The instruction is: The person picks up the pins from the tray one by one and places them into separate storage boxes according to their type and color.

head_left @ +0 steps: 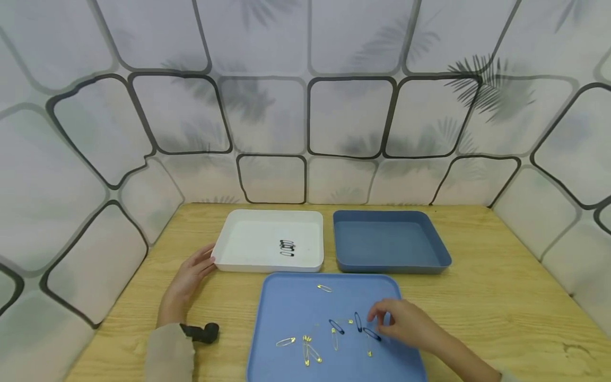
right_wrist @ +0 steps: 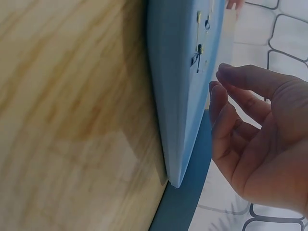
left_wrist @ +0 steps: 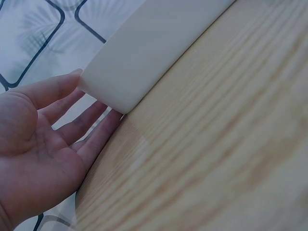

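Light-blue tray [head_left: 286,307] underlies a loosely curled right hand [head_left: 406,321]; spread left hand [head_left: 189,277] touches white tray [head_left: 253,239].

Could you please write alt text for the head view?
A right hand hovers over a light blue tray of dark safety pins and gold safety pins. The left hand touches a white tray holding more dark pins, with a dark blue tray to its right.

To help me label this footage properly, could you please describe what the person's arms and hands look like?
The left hand and right hand wear no gloves. A beige left sleeve has a black strap with a rounded end at its cuff. Of the right sleeve, only a pale sliver shows at the head view's bottom edge.
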{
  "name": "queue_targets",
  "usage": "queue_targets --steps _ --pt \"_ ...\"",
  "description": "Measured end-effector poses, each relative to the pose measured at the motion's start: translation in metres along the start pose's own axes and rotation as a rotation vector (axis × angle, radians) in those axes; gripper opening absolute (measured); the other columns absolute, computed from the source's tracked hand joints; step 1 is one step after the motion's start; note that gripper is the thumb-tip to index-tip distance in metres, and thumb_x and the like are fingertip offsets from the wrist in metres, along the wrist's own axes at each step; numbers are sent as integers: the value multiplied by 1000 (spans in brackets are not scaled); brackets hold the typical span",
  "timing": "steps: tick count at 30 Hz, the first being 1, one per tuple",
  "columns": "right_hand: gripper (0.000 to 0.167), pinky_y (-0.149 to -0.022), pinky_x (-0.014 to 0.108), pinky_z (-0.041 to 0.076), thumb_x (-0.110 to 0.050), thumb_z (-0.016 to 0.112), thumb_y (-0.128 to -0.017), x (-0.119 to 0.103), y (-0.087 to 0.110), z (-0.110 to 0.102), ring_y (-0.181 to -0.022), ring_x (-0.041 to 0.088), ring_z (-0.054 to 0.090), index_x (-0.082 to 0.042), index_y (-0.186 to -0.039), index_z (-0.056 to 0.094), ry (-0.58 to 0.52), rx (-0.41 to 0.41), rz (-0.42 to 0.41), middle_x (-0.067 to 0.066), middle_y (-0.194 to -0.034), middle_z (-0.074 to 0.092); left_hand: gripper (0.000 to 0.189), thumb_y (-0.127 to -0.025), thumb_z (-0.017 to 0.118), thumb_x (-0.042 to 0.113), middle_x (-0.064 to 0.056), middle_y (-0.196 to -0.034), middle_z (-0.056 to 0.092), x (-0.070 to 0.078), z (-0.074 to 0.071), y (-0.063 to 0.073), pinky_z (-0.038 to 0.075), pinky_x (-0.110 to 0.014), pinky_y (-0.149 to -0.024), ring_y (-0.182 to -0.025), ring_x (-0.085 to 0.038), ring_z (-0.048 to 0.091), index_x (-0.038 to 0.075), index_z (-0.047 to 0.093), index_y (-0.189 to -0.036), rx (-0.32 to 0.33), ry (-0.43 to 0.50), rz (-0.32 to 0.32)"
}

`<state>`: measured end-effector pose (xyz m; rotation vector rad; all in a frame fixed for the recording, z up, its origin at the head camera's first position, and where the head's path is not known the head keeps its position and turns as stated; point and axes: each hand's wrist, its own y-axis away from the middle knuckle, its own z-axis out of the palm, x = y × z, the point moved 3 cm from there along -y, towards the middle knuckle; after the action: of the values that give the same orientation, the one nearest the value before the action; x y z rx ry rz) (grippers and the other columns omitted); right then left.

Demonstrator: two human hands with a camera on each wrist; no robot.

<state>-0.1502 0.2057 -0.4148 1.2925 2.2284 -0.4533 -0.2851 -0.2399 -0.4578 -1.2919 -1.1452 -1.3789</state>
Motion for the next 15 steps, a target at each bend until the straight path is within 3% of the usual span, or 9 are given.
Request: queue_targets --steps 15 --pt "19 -51 23 39 -10 74 -75 9 3 14 -58 2 45 -17 -90 64 -56 -33 66 -16 -72 50 53 -98 45 10 -25 -144 21 2 0 0 39 -21 -91 -110 -5 47 -4 20 -143 -5 -16 12"
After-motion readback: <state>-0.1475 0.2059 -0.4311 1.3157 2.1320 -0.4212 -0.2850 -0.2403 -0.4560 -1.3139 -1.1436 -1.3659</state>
